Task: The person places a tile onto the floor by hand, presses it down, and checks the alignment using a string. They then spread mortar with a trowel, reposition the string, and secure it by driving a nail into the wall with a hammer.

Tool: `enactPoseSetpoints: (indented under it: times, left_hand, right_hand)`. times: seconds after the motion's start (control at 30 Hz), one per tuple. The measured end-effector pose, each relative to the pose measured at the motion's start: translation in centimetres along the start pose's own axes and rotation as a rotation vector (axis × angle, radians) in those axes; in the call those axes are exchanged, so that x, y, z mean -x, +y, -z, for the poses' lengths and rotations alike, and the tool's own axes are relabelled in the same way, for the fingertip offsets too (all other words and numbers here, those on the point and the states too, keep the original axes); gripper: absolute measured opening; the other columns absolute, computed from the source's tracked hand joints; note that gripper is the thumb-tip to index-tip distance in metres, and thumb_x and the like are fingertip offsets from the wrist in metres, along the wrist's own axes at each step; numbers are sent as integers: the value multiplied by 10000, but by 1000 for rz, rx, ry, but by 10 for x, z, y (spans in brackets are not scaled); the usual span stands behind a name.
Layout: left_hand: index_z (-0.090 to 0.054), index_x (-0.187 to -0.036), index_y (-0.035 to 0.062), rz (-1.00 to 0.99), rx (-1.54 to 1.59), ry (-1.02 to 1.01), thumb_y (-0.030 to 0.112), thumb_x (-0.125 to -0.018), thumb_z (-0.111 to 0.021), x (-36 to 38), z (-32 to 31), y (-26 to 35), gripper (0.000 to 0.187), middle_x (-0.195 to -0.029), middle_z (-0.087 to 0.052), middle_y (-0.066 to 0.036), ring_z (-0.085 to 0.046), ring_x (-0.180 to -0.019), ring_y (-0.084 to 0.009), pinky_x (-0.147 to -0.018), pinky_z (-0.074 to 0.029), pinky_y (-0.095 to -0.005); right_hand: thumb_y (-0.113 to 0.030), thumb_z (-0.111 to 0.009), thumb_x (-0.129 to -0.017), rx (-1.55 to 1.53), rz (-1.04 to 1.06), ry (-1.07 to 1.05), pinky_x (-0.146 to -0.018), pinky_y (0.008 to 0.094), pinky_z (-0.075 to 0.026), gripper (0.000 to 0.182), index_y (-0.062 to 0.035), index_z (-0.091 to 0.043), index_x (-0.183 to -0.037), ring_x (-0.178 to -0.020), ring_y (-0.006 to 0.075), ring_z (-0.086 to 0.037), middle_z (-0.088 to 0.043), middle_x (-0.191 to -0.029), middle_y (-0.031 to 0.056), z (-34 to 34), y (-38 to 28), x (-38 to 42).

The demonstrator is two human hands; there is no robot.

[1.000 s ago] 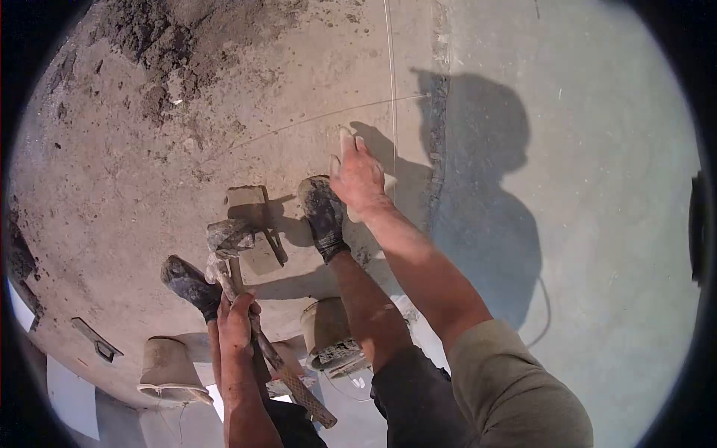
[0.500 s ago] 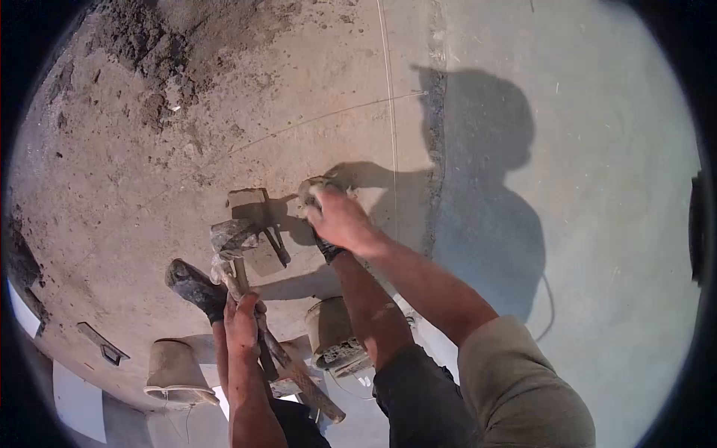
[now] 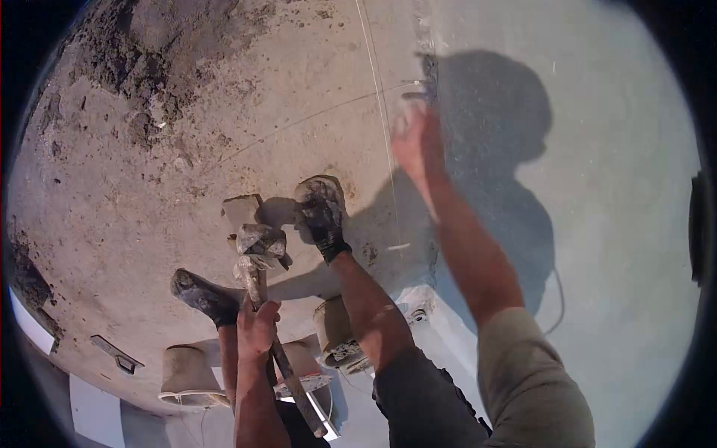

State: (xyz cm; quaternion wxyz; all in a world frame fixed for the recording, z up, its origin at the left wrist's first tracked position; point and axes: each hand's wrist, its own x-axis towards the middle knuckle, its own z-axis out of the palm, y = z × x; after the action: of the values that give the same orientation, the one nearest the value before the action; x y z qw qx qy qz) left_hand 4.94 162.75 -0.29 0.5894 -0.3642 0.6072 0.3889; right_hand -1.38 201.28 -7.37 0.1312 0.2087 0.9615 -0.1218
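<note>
My left hand [image 3: 258, 328] is wrapped round the wooden handle of a hammer [image 3: 293, 379], whose head, caked in pale mortar, points away from me. Stretched forward, my right hand [image 3: 420, 142] is at the seam between floor and wall, fingers drawn together and smeared by motion; I cannot tell what they hold. A thin string [image 3: 321, 112] crosses the floor and ends close to those fingertips. Below the hammer head lies a block-like piece [image 3: 243, 209], partly hidden by it.
My shoes, left [image 3: 200, 296] and right [image 3: 321, 209], stand on the dusty floor. Loose mortar [image 3: 138, 82] is heaped at the upper left. Buckets [image 3: 184, 369] and a flat tool with a handle [image 3: 117, 353] lie near the bottom. A smooth wall [image 3: 612, 209] rises on the right.
My right hand has moved from beside my right shoe up and right to the wall's foot. The hammer has shifted slightly right, its head now more upright in view.
</note>
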Motion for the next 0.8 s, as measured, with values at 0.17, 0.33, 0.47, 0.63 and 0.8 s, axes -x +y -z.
enactPoseSetpoints:
  times: [0.17,0.33,0.47,0.63,0.8]
  left_hand:
    - [-639,-810,75,-321,-248,48,20,-682,-623,-14,1,-29,141,-807,-572,-162,-613,-653,-289,-533,-479,-372]
    - [-627,-808,70,-126,-80,80,58,-719,-604,-11,-16,-3,94,-786,-571,-163,-610,-657,-295,-565,-472,-379]
    - [-604,-809,32,-317,-230,57,113,-748,-580,-17,-22,-9,104,-743,-570,-154,-603,-644,-285,-584,-464,-362]
    - [-569,-818,-17,-166,-141,93,183,-734,-565,-15,-32,8,216,-671,-561,-134,-585,-630,-258,-592,-452,-348]
    - [-557,-867,-30,-111,-169,67,255,-716,-571,-16,-34,14,322,-654,-570,-125,-576,-629,-228,-596,-445,-344]
  right_hand:
    - [-255,-464,-879,334,-64,-212,-921,465,-427,343,-34,-574,-1117,-1049,365,-526,-563,-1114,197,18,55,-110]
    - [-251,-550,-844,612,319,-700,-879,391,-463,274,-28,-626,-984,-1019,284,-580,-619,-1040,184,-30,130,-166]
    - [-225,-548,-834,559,326,-938,-718,373,-520,239,-6,-643,-847,-802,266,-645,-667,-890,152,-30,129,-177]
    - [-64,-539,-735,-8,-587,-811,-492,350,-445,118,-24,-580,-633,-534,210,-557,-571,-605,88,-1,88,-164]
    - [-56,-511,-734,-91,-434,-842,-461,349,-435,156,-8,-593,-611,-515,225,-568,-579,-582,117,-5,96,-161]
